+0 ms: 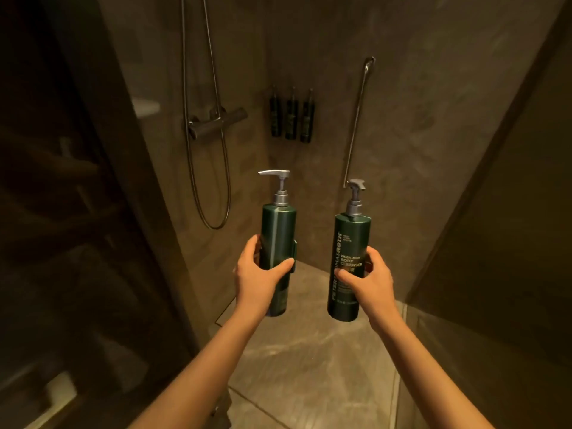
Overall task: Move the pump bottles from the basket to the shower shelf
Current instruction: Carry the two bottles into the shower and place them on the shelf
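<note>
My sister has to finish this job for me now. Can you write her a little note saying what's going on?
Left hand: shut around a dark green plastic pump bottle with a silver pump, held upright, its plain back facing you.
Right hand: shut around a second dark green pump bottle labelled "body cleanser", also upright.
Both are in the air inside the grey stone shower. Three small dark bottles already hang on the back wall.
Done: both bottles picked up.
Left: set both in place. The basket is not in view.

Two dark green pump bottles (278,230) (348,243) (silver-grey pumps), one with pale lettering; brown-grey mottled walls (418,103).
</note>
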`<state>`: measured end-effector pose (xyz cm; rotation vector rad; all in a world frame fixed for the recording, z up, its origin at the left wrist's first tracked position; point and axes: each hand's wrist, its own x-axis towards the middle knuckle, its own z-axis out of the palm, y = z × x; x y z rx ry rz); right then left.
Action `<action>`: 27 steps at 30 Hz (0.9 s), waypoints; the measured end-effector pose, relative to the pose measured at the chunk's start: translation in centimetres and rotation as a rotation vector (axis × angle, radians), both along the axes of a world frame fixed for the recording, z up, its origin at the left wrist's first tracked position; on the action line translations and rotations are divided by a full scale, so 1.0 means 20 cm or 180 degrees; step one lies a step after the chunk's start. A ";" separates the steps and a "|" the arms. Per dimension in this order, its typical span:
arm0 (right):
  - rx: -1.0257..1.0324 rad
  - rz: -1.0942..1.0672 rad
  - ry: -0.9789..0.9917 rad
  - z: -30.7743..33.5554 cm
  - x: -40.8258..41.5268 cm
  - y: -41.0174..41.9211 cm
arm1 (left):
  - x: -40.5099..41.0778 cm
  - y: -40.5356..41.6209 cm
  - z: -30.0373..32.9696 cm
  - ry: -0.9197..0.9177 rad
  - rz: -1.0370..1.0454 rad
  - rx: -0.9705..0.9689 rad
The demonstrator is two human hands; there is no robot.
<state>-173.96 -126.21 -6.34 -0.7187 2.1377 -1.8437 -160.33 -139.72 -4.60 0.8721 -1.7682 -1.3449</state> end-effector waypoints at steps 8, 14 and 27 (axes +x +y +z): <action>-0.0096 0.0172 -0.0090 0.23 -0.63 -0.44 | -0.58 -0.41 0.26 0.0109 0.0241 0.0008; -0.0086 0.0543 0.0254 0.33 -0.96 -0.79 | -0.86 -0.71 0.24 0.0027 0.0454 -0.0057; -0.0065 0.1269 0.0370 0.34 -1.62 -1.83 | -1.41 -1.55 0.30 0.0149 0.1055 -0.0141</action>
